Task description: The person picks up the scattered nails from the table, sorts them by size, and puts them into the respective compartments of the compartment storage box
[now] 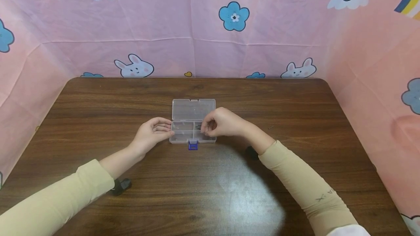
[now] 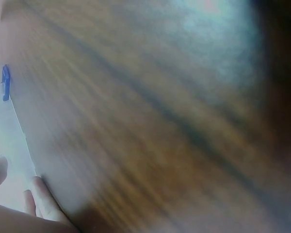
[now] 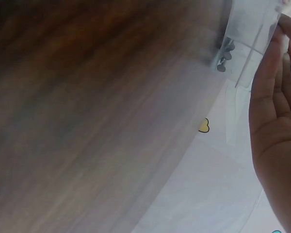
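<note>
A clear plastic compartment box [image 1: 182, 137] with a blue latch [image 1: 193, 145] lies on the table, its lid [image 1: 193, 109] tipped back. My left hand [image 1: 151, 134] holds the box's left end, thumb at the rim and fingers along the side. Over the right-hand compartments is my right hand [image 1: 226, 122], fingers curled and thumb and forefinger tips close together. Whether something small is between those tips cannot be seen. Dark flat-headed nails [image 3: 225, 57] lie in one right-hand compartment, partly covered by the right hand in the head view.
A small thin piece, perhaps a nail [image 1: 271, 127], lies on the brown wooden table [image 1: 197, 199] to the right of the box. Dark objects sit by each wrist [image 1: 122, 186]. Pink printed cloth [image 1: 210, 21] stands behind and beside the table.
</note>
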Motion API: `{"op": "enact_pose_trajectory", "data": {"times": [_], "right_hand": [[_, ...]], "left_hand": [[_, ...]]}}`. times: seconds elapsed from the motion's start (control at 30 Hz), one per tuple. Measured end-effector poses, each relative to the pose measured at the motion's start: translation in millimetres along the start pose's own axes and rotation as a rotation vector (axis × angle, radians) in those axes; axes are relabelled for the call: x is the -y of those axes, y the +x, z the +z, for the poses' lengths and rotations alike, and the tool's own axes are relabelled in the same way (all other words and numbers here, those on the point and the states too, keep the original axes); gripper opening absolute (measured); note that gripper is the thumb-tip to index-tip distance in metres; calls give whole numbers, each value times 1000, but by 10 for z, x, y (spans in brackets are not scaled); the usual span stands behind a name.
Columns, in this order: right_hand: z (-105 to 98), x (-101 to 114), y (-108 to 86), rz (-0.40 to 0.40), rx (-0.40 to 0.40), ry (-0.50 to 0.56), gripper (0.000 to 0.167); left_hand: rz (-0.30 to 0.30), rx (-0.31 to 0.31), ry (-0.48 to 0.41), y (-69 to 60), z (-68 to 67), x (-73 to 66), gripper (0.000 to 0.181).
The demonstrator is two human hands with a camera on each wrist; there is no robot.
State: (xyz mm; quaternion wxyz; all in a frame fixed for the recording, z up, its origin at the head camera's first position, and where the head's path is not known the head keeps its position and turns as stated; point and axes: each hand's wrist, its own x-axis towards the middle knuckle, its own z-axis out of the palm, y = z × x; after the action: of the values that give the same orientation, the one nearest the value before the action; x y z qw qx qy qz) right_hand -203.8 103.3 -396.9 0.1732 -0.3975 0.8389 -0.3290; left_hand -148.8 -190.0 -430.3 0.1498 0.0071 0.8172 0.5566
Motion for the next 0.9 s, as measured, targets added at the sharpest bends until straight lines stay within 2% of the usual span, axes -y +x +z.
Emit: {"op": "enact_pose_trajectory", "data": {"times": [0.27, 0.53, 0.9], "right_hand": [[17, 5, -12, -12, -15, -36, 12], [21, -15, -39, -20, -18, -15, 12], [-160, -142, -232, -8, -85, 19, 11]], "left_hand": [[4, -2, -6, -2, 3, 2, 48], [1, -4, -9, -8, 19, 2, 49], [8, -4, -26, -14, 20, -21, 48]]}}
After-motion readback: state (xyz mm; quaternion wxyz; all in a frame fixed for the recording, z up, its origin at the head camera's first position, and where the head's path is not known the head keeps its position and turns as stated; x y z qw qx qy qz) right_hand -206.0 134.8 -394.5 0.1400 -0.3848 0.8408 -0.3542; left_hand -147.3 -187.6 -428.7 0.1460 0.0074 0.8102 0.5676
